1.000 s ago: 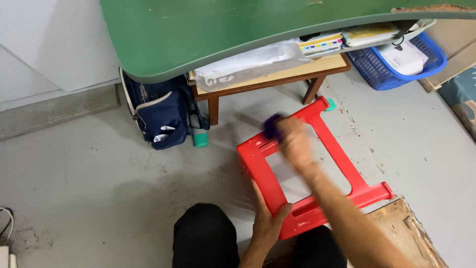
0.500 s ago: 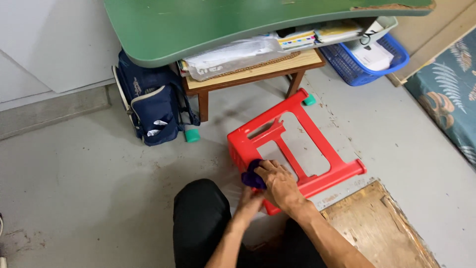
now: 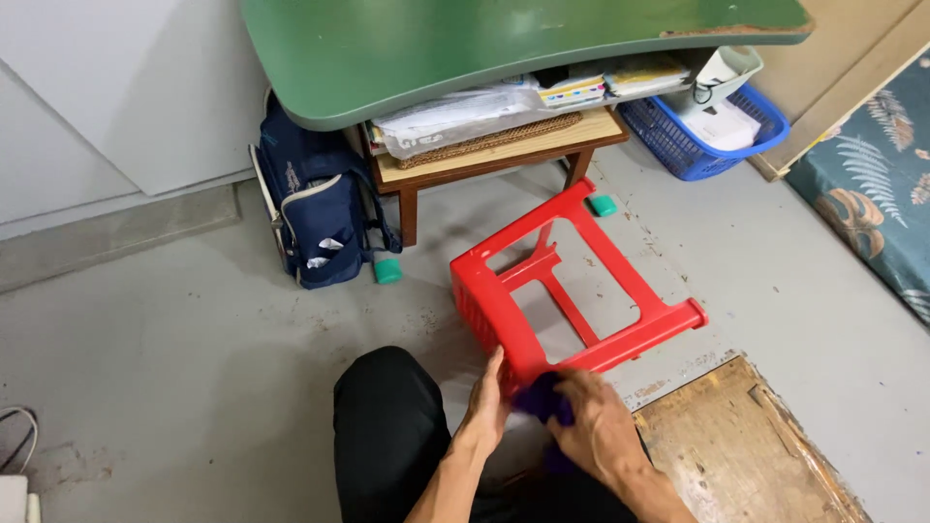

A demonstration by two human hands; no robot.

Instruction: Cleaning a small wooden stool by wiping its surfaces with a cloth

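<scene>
Red stool (image 3: 567, 295) on its side, legs pointing far-right; left hand (image 3: 484, 407) steadies it; right hand (image 3: 596, 431) grips purple cloth (image 3: 541, 399)

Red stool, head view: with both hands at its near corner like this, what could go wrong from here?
1. The red stool lies tipped on the concrete floor, steadied only by the left hand; pressure from the right hand with the purple cloth could make it slide or rock.
2. It lies close to the wooden table's leg and the blue basket; a shove might knock into them.
3. The worn board by the right hand looks rough and might snag the cloth.
</scene>
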